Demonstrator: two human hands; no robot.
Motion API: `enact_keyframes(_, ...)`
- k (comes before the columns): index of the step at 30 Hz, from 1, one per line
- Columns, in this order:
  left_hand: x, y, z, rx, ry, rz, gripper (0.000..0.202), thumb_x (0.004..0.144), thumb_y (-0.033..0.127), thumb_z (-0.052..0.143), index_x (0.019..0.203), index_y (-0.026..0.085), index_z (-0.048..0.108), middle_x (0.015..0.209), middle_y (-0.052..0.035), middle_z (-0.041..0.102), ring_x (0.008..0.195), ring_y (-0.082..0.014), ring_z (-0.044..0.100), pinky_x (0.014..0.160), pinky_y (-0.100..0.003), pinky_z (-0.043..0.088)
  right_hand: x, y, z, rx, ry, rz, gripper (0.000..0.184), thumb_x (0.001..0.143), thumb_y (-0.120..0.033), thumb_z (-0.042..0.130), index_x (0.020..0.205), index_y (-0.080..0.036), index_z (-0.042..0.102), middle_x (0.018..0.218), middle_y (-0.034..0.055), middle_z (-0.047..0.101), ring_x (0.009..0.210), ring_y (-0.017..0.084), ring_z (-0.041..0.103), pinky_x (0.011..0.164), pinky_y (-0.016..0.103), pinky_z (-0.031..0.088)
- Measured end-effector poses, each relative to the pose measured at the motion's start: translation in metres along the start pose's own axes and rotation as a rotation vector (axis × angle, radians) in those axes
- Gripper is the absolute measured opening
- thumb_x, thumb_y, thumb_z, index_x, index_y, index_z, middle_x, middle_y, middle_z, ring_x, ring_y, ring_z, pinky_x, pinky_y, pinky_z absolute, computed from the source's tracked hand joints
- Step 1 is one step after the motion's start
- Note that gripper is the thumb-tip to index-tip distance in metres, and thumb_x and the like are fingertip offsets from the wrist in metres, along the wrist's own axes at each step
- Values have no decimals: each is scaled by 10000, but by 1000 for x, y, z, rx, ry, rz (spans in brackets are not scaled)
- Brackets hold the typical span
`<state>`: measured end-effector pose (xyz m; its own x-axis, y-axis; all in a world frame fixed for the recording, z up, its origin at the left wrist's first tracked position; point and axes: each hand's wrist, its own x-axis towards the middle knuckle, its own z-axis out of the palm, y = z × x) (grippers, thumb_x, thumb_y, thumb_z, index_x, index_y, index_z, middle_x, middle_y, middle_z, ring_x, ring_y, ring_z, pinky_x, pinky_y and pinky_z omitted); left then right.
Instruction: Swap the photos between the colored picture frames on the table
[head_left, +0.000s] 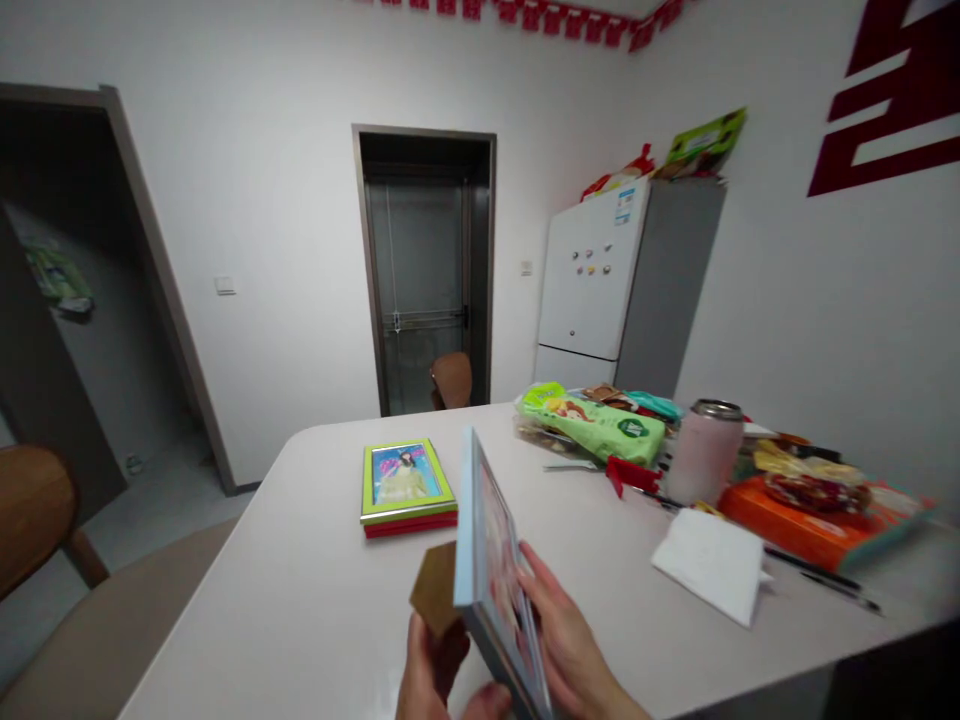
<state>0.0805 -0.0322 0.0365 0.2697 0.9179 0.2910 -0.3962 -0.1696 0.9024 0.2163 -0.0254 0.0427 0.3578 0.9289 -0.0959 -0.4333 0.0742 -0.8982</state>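
A picture frame with a light blue edge is held upright and tilted above the white table, nearly edge-on to me. My left hand is closed around its lower left part, the thumb at the bottom edge and the fingers behind, by a brown back flap that sticks out. Along the opposite edge, my right hand grips the frame, fingers on its front side. The frame's picture is seen too obliquely to make out. Beyond it lies a yellow-green picture frame on top of a red frame.
To the right are a green package, a pink tumbler, white tissues, pens and an orange box. A brown chair stands behind the table, another chair at left. The fridge is further back.
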Motion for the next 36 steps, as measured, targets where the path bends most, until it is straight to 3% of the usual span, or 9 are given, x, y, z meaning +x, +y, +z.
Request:
enact_keyframes(2,16,8,10,-20,32,-70,733,565,392,690,1171,171,341,1111,-121,526,977,-261,524,818,-328,420,22,-23,-31,-225,61,-68,668,702,-387,511,1275,-203,222,675,-21,616,566,144,585,527,258,447)
enact_keyframes(4,31,7,19,10,20,-166,654,582,335,676,1140,149,391,1068,-123,557,934,-245,551,785,-306,438,47,-43,-62,-672,160,-155,582,737,-346,430,1262,-146,277,625,-22,599,534,132,571,501,238,434)
enact_keyframes(9,54,-36,44,392,-78,-352,483,635,115,560,1104,117,445,975,-83,601,792,-155,597,659,-202,453,100,-70,-115,-984,211,-190,458,639,-231,495,1075,-98,540,607,16,638,571,159,588,545,236,425)
enact_keyframes(14,67,-66,60,553,-107,-331,489,563,1,513,1038,112,499,854,-26,628,722,-134,573,624,-183,426,127,-64,-137,-1238,226,-233,400,631,-215,482,1006,-138,597,785,48,679,759,201,612,683,257,427)
enact_keyframes(21,67,-66,50,671,-88,-258,506,524,27,568,1026,95,546,993,-72,584,947,-200,495,829,-240,348,141,-49,-141,-1518,233,-299,403,674,-198,417,1029,-90,576,995,131,625,922,252,566,798,315,394)
enact_keyframes(25,79,-54,15,665,-4,-260,536,546,66,603,1074,91,511,1059,-93,554,959,-204,492,843,-252,348,135,-44,-107,-1617,201,-391,384,695,-190,396,1014,-64,568,970,189,611,901,294,552,800,401,364)
enact_keyframes(31,115,-35,-68,583,269,-337,331,751,169,549,1069,129,467,1078,-90,511,988,-203,478,858,-352,365,130,-2,19,-1579,-147,-668,378,722,-251,463,1091,-176,504,1123,83,534,1025,189,454,877,288,308)
enact_keyframes(34,114,-34,-83,479,314,-394,258,823,276,482,1052,157,474,1060,-53,513,883,-177,537,739,-376,453,130,17,72,-1539,-260,-730,384,650,-212,550,1031,-175,527,1115,101,524,1027,223,437,856,337,311)
enact_keyframes(36,107,-33,-85,396,330,-397,256,816,279,493,1026,133,489,982,-56,555,815,-166,567,695,-352,473,126,22,92,-1514,-301,-746,284,631,-158,549,914,-150,562,1015,121,562,971,244,461,818,375,322)
